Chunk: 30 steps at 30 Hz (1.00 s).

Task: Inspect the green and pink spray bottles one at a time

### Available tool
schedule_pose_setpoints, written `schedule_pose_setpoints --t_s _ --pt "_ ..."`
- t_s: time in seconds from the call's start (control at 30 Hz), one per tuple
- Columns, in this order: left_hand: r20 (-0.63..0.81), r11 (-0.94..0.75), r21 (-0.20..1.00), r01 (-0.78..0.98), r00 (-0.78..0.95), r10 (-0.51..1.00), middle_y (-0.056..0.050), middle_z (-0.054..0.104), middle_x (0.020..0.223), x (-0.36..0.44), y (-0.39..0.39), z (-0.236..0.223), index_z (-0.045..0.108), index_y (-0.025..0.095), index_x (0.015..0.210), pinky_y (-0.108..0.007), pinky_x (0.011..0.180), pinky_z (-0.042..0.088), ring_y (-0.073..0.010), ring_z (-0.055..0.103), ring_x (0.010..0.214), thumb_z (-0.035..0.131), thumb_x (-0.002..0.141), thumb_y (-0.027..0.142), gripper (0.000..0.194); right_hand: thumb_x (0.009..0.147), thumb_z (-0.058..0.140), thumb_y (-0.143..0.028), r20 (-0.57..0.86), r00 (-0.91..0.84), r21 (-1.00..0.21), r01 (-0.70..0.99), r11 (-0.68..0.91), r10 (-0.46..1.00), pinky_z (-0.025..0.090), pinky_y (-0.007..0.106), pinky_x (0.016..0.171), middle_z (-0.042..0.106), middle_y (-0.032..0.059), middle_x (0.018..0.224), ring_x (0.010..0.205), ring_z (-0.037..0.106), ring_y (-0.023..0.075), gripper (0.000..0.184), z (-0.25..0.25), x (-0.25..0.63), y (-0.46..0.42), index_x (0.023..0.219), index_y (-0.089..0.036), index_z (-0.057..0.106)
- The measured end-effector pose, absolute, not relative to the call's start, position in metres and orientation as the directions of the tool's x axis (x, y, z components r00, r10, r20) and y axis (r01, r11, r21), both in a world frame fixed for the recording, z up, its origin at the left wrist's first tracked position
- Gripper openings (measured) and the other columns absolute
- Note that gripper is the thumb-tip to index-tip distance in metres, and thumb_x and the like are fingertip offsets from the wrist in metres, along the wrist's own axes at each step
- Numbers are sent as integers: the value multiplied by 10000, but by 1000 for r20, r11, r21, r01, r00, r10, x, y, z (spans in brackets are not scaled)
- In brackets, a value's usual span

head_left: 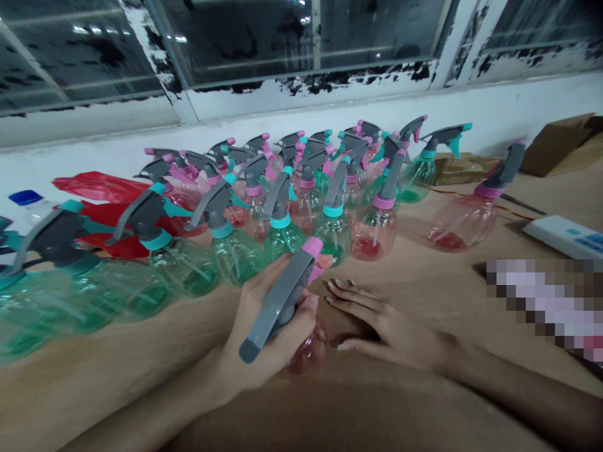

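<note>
My left hand (271, 333) is wrapped round the neck of a pink spray bottle (308, 351), just under its grey trigger head with a pink nozzle. The bottle's body is partly hidden behind the fingers. Beside it, my right hand (377, 317) lies on the table with its fingers stretched out and nothing in them. Beyond both hands stand several more spray bottles, among them a green one with a teal collar (285, 238) and a pink one with a pink collar (374, 235).
Green spray bottles (183, 267) line the left side of the wooden table (188, 376). A pink bottle (466, 220) stands apart at right, near a white device (563, 235) and a cardboard box (560, 144). Red plastic (101, 188) lies at left, below the windows.
</note>
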<state>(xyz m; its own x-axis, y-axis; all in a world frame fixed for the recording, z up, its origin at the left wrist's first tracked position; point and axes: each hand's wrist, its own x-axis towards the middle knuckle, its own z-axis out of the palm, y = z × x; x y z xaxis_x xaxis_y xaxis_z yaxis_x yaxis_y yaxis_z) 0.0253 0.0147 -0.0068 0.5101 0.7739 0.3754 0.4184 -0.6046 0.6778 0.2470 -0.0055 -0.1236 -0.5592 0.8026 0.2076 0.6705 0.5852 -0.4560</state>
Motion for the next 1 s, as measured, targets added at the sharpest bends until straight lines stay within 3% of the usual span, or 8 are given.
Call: schedule_pose_setpoints --t_s 0.7,0.87,1.0 --pt "425 -627 662 410 483 765 7 595 748 27 16 -9 571 224 754 -245 616 485 -132 577 641 466 769 165 121 865 518 -546 216 -558 -470 660 586 801 261 458 1127 330 48 1498 1386 266 225 692 -121 246 -6 1445 -243 292" --pt "345 -572 683 454 490 801 -7 608 790 29 14 -2 575 211 749 -249 658 500 -136 595 667 477 759 154 114 859 524 -550 211 -558 -481 655 582 803 257 463 1129 329 40 1499 1386 266 224 706 -121 247 -6 1449 -249 280" --pt "361 -583 673 456 486 796 -10 594 759 29 14 0 597 219 747 -266 638 511 -144 575 643 463 766 183 140 862 527 -540 221 -560 -489 645 587 799 255 469 1130 327 39 1499 1385 266 231 695 -122 247 -6 1449 -260 280"
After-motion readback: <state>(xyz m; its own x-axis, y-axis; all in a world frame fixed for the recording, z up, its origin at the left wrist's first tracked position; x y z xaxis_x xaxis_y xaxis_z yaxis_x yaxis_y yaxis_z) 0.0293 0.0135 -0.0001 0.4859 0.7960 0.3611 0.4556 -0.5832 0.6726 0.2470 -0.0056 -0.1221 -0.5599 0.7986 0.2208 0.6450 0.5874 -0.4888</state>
